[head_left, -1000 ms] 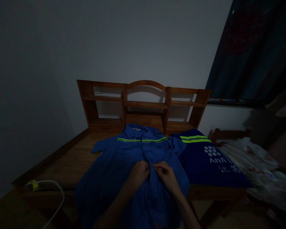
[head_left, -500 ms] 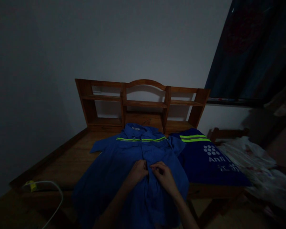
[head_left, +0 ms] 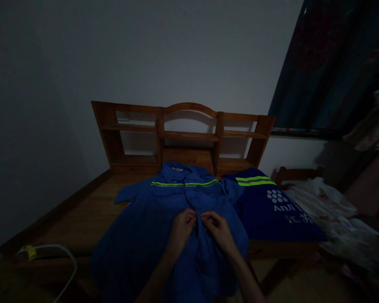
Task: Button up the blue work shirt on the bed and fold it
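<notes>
A blue short-sleeved work shirt (head_left: 164,214) lies front up on the wooden desk, its collar toward the back and its lower part hanging over the front edge. A thin yellow-green stripe crosses its chest. Midway down the front opening, my left hand (head_left: 183,225) pinches the left edge of the cloth. My right hand (head_left: 217,227) pinches the placket from the other side, fingertips a short gap from the left ones. Any button between the fingers is too small and dark to make out.
The wooden desk (head_left: 78,210) has a shelf unit (head_left: 188,135) along its back. A dark blue garment (head_left: 255,214) with white lettering lies at the right. A white cable (head_left: 66,251) hangs at the front left. Plastic bags (head_left: 325,202) are heaped beside a chair (head_left: 298,173).
The view has shifted slightly, so the desk and shirt sit a little further left. Both hands stay at the shirt's front opening, with small finger movements and the left hand more upright.
</notes>
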The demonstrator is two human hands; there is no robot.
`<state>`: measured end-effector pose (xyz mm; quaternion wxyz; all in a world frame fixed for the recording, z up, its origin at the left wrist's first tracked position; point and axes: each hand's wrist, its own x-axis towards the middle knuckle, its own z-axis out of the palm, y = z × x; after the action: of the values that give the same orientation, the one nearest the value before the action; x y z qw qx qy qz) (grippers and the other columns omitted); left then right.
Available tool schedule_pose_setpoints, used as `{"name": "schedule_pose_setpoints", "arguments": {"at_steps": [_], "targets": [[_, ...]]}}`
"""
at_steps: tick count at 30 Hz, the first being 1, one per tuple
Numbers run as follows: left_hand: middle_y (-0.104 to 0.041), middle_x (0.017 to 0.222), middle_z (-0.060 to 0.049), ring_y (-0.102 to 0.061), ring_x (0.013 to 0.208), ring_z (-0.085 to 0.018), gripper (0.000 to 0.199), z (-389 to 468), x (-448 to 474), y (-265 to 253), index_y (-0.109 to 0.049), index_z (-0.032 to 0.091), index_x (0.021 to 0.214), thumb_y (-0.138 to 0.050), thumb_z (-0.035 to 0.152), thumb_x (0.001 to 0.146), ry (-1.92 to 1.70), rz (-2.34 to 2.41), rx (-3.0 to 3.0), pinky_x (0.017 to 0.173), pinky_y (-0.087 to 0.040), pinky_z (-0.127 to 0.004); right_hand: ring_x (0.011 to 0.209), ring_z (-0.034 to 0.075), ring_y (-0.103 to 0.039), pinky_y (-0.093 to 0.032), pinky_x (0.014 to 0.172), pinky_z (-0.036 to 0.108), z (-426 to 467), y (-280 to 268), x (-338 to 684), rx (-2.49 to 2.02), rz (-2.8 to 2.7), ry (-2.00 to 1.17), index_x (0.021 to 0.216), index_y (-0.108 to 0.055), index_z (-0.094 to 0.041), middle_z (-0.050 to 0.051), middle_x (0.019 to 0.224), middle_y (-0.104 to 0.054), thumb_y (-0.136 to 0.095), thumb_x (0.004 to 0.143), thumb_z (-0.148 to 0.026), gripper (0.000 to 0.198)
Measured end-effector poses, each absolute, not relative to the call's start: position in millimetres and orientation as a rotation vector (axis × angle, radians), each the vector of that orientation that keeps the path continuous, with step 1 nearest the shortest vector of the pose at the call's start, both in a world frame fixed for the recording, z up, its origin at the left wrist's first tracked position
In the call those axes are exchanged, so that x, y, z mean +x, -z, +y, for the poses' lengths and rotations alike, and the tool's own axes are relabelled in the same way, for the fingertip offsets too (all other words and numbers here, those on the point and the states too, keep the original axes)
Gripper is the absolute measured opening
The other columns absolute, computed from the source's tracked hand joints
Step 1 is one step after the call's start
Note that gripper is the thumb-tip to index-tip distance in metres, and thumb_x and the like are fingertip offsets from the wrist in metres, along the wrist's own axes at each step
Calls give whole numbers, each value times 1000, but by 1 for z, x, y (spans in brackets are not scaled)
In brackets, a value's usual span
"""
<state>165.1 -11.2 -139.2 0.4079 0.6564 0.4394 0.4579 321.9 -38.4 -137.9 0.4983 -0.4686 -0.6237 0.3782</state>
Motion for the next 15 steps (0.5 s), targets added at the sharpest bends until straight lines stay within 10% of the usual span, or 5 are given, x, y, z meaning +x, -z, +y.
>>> {"name": "schedule_pose_setpoints", "arguments": {"at_steps": [15], "targets": [[-63, 78, -4, -60, 73, -15, 32, -19, 161, 151, -59, 14, 85, -53, 45, 81, -1235, 1025, 1474, 67, -47, -23, 64, 11, -51, -39, 59, 22, -30, 141, 313, -1192, -1524, -796, 86, -63, -15, 2, 79, -62, -61, 78, -36, 23]]}}
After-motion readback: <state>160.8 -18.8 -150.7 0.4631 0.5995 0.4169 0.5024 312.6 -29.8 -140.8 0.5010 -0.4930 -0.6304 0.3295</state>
